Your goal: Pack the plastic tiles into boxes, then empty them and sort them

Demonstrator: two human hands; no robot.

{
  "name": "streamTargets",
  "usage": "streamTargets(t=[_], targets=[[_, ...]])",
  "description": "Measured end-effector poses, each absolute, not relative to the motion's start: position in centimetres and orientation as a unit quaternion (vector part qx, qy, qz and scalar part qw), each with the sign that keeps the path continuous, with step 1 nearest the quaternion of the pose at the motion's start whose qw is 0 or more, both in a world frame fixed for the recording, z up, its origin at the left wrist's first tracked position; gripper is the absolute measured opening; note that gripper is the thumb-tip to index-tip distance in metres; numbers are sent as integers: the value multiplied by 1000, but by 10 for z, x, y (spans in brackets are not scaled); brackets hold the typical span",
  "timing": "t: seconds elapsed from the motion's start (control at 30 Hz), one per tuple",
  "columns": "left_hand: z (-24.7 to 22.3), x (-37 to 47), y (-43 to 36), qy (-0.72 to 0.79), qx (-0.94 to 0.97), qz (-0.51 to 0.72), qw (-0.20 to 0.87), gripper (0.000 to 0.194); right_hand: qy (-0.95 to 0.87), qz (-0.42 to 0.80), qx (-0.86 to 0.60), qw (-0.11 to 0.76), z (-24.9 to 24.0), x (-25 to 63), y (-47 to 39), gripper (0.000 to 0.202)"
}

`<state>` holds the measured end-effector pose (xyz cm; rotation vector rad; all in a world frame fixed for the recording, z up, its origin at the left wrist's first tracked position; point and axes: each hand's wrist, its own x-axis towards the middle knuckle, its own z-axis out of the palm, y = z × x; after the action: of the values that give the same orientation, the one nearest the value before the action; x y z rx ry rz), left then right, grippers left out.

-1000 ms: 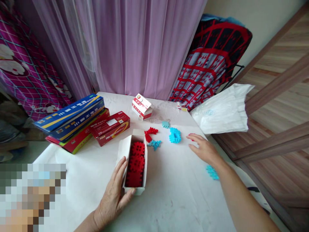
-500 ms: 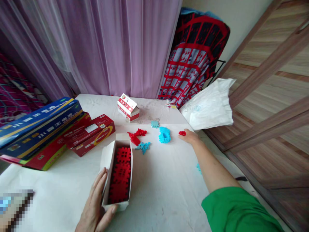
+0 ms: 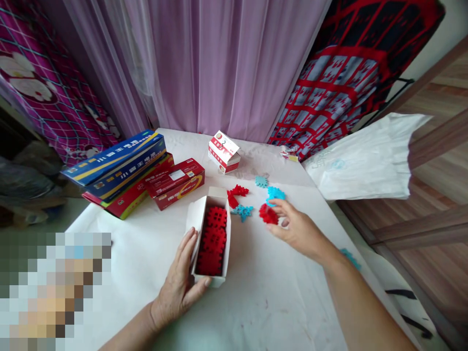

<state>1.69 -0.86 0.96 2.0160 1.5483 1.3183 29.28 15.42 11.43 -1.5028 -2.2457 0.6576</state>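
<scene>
A narrow white cardboard box point(image 3: 227, 248) stands open at the top, filled with red building blocks point(image 3: 212, 239) that have notched edges. My left hand point(image 3: 177, 280) grips the box's near left corner, fingers along its side and thumb across the front. Between the thumb and fingers of my right hand point(image 3: 298, 229) is a red plastic block point(image 3: 268, 214), held above the table right of the box. Just beyond it lies a bright blue block piece point(image 3: 276, 192), partly hidden by my fingers. Loose red blocks point(image 3: 237, 194) and a teal star-shaped piece point(image 3: 243, 211) lie beside the box.
Blue and red cartons point(image 3: 120, 161) are stacked at the left, with a red box point(image 3: 177, 185) beside them. A small red-and-white box point(image 3: 224, 152) stands at the back. A pale teal block point(image 3: 261, 181) lies behind. A white bag point(image 3: 365, 161) sits at the right edge.
My right hand has come back from the table's right edge toward the box with the red block. The view has turned left. My left hand stays on the box.
</scene>
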Motion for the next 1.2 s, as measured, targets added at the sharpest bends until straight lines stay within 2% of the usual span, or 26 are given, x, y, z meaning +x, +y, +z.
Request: streamTargets(t=[0.17,0.37,0.5,0.67,0.83,1.0,1.1,1.2], targets=[[13,17,-8,539,685,463,158,79,-893,238,-363,116,146,216,94,49],[8,18,-6,530,683,477,160,82,-927,190,-321,45,130,188,84,53],[6,18,-6,527,684,479,159,82,-939,179,-289,56,132,197,83,55],[6,17,-8,533,682,474,161,80,-903,179,-373,113,129,232,116,29],[5,17,-9,540,680,470,161,78,-848,158,-498,87,99,249,178,23],[3,17,-10,546,677,468,153,76,-832,92,-540,87,71,232,230,40],[2,16,-11,549,681,463,144,76,-853,78,-509,80,61,221,252,57],[1,15,-12,552,685,453,143,75,-882,93,-461,37,56,212,268,67]])
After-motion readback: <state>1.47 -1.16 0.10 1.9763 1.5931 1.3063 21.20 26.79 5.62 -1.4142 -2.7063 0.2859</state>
